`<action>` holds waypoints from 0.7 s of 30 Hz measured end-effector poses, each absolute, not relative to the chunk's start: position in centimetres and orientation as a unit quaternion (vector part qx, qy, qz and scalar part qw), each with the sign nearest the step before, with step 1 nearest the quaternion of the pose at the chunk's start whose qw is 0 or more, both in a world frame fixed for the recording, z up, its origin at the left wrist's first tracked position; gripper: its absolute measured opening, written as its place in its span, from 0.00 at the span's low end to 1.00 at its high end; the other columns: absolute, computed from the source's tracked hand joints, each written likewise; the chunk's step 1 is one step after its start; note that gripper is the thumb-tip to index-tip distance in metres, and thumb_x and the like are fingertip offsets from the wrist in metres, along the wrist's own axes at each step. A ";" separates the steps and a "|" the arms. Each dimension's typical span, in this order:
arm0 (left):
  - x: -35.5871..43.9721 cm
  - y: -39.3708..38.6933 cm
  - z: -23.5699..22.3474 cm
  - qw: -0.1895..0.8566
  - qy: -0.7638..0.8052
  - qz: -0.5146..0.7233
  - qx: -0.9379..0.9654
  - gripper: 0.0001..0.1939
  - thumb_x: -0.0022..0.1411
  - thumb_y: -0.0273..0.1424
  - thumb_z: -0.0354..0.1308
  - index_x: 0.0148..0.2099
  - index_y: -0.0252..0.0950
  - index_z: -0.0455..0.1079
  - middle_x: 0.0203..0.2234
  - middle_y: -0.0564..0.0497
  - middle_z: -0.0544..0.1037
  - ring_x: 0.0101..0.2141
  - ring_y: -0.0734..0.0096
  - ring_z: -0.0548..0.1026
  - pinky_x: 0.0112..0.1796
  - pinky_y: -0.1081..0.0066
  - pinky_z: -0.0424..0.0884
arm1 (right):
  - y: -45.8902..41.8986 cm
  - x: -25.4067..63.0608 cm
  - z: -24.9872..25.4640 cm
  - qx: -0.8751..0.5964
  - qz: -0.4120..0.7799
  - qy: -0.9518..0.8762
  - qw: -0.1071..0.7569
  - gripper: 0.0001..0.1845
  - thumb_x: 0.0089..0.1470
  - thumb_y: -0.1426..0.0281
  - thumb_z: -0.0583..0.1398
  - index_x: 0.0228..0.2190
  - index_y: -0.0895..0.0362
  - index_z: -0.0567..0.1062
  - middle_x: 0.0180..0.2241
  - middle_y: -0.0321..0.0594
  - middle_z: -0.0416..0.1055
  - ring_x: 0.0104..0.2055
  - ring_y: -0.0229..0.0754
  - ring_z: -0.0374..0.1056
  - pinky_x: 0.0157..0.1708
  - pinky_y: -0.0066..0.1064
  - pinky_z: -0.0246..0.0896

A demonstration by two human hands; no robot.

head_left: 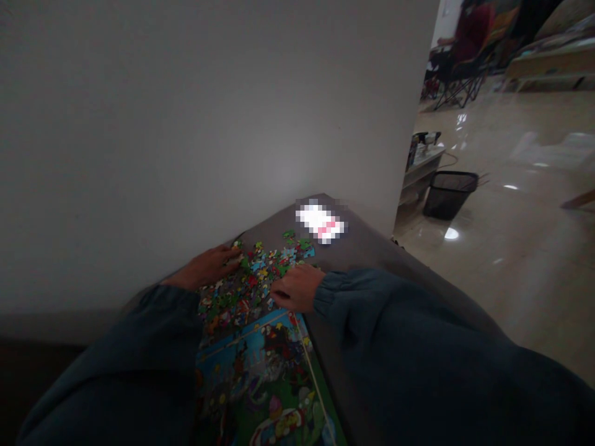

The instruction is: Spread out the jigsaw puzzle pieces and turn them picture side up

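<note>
A pile of small colourful jigsaw pieces [260,269] lies on a dark table [372,254] against a white wall. Nearer to me lies a colourful puzzle picture board [264,371]. My left hand [207,266] rests on the left edge of the pile, its fingers stretched toward the pieces. My right hand [297,286] lies on the right side of the pile, knuckles up, fingers curled down onto the pieces; what they hold, if anything, is hidden. Both arms wear dark blue sleeves.
A white and pink blurred object [321,222] lies at the table's far end. To the right a shiny floor holds a black mesh bin [449,193] and a low shelf [423,162]. A person sits on a folding chair [465,74] far back.
</note>
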State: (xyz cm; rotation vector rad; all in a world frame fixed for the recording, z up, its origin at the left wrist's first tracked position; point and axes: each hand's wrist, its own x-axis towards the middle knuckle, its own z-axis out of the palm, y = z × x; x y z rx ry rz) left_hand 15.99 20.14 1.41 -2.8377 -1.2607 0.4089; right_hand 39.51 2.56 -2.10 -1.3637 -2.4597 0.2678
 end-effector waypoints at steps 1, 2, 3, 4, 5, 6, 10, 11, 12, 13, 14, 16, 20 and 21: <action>15.9 20.2 1.3 0.011 -0.403 0.138 -0.905 0.30 0.63 0.45 0.44 0.62 0.37 0.64 0.55 0.38 0.70 0.53 0.53 0.70 0.54 0.61 0.63 | 2.6 39.5 -2.1 -0.476 0.093 -0.860 0.158 0.15 0.59 0.64 0.52 0.34 0.54 0.77 0.35 0.42 0.78 0.35 0.42 0.73 0.33 0.31 0.60; 15.8 20.3 1.2 0.017 -0.404 0.145 -0.903 0.31 0.63 0.45 0.44 0.63 0.36 0.63 0.56 0.37 0.68 0.54 0.52 0.69 0.55 0.60 0.62 | 2.5 39.5 -2.1 -0.476 0.093 -0.860 0.159 0.15 0.59 0.65 0.52 0.34 0.54 0.77 0.35 0.42 0.78 0.35 0.42 0.73 0.33 0.31 0.59; 15.7 20.3 1.1 0.023 -0.407 0.151 -0.901 0.31 0.63 0.45 0.44 0.63 0.35 0.63 0.57 0.37 0.67 0.55 0.51 0.68 0.55 0.60 0.61 | 2.5 39.5 -2.1 -0.476 0.093 -0.860 0.160 0.15 0.59 0.65 0.52 0.34 0.54 0.77 0.35 0.42 0.78 0.35 0.42 0.72 0.33 0.31 0.59; 15.5 20.4 1.0 0.030 -0.409 0.155 -0.899 0.32 0.63 0.45 0.44 0.63 0.33 0.63 0.57 0.36 0.68 0.55 0.51 0.68 0.56 0.60 0.61 | 2.5 39.6 -2.1 -0.475 0.092 -0.860 0.160 0.15 0.59 0.65 0.52 0.34 0.54 0.77 0.35 0.42 0.78 0.35 0.43 0.72 0.33 0.31 0.59; 15.4 20.5 0.9 0.036 -0.411 0.158 -0.897 0.32 0.63 0.45 0.44 0.63 0.33 0.63 0.57 0.36 0.69 0.54 0.50 0.69 0.55 0.59 0.61 | 2.5 39.6 -2.1 -0.476 0.090 -0.860 0.161 0.15 0.59 0.65 0.51 0.34 0.54 0.77 0.35 0.42 0.78 0.36 0.43 0.73 0.33 0.31 0.59; 15.2 20.5 0.8 0.043 -0.413 0.159 -0.895 0.32 0.63 0.46 0.44 0.62 0.33 0.63 0.55 0.36 0.70 0.53 0.50 0.70 0.54 0.59 0.62 | 2.4 39.6 -2.1 -0.478 0.089 -0.859 0.161 0.15 0.59 0.64 0.51 0.34 0.53 0.77 0.35 0.42 0.78 0.36 0.43 0.73 0.33 0.31 0.59; 14.8 19.9 0.7 0.074 -0.404 0.146 -0.900 0.27 0.65 0.46 0.43 0.59 0.41 0.67 0.53 0.42 0.73 0.51 0.53 0.71 0.52 0.59 0.64 | 2.4 39.5 -2.1 -0.483 0.087 -0.856 0.160 0.16 0.60 0.64 0.51 0.35 0.54 0.78 0.35 0.43 0.78 0.35 0.43 0.73 0.34 0.32 0.60; 14.9 19.6 0.7 0.083 -0.400 0.137 -0.902 0.25 0.65 0.46 0.44 0.58 0.43 0.69 0.54 0.43 0.72 0.51 0.53 0.71 0.52 0.59 0.64 | 2.4 39.5 -2.1 -0.482 0.088 -0.857 0.159 0.16 0.60 0.64 0.51 0.35 0.54 0.78 0.35 0.43 0.78 0.35 0.43 0.73 0.34 0.32 0.60; 15.0 19.3 0.7 0.092 -0.396 0.127 -0.905 0.24 0.65 0.45 0.44 0.56 0.45 0.70 0.55 0.45 0.71 0.51 0.53 0.70 0.52 0.58 0.64 | 2.5 39.5 -2.1 -0.480 0.088 -0.858 0.158 0.17 0.60 0.64 0.51 0.35 0.54 0.78 0.35 0.43 0.78 0.35 0.43 0.73 0.34 0.32 0.60; 15.1 18.9 0.7 0.100 -0.392 0.117 -0.907 0.22 0.65 0.44 0.44 0.55 0.46 0.71 0.55 0.45 0.71 0.51 0.53 0.70 0.51 0.57 0.64 | 2.5 39.5 -2.1 -0.478 0.088 -0.860 0.156 0.17 0.60 0.64 0.51 0.35 0.54 0.78 0.35 0.44 0.78 0.35 0.43 0.73 0.34 0.32 0.60; 15.3 18.5 0.8 0.107 -0.389 0.106 -0.909 0.22 0.65 0.43 0.45 0.53 0.45 0.72 0.54 0.45 0.71 0.50 0.52 0.70 0.51 0.56 0.65 | 2.5 39.5 -2.1 -0.476 0.088 -0.861 0.155 0.16 0.60 0.64 0.51 0.35 0.54 0.78 0.35 0.43 0.78 0.35 0.43 0.73 0.34 0.32 0.60; 15.7 17.7 0.8 0.113 -0.384 0.087 -0.912 0.20 0.65 0.40 0.45 0.51 0.44 0.74 0.50 0.45 0.74 0.49 0.51 0.71 0.49 0.55 0.66 | 2.5 39.5 -2.1 -0.473 0.089 -0.862 0.155 0.16 0.60 0.64 0.51 0.34 0.54 0.78 0.35 0.43 0.78 0.36 0.43 0.73 0.34 0.32 0.60; 16.4 16.5 0.8 0.105 -0.376 0.046 -0.919 0.19 0.64 0.37 0.45 0.51 0.45 0.74 0.47 0.47 0.76 0.49 0.54 0.72 0.51 0.57 0.65 | 2.4 39.5 -2.0 -0.478 0.086 -0.860 0.155 0.15 0.59 0.64 0.52 0.35 0.54 0.78 0.35 0.43 0.78 0.37 0.44 0.73 0.34 0.32 0.60; 16.5 16.4 0.8 0.100 -0.376 0.036 -0.920 0.19 0.64 0.37 0.45 0.51 0.45 0.74 0.47 0.47 0.77 0.49 0.55 0.72 0.51 0.58 0.65 | 2.4 39.5 -1.9 -0.481 0.086 -0.859 0.153 0.16 0.59 0.64 0.52 0.35 0.54 0.78 0.35 0.44 0.78 0.37 0.44 0.73 0.34 0.32 0.61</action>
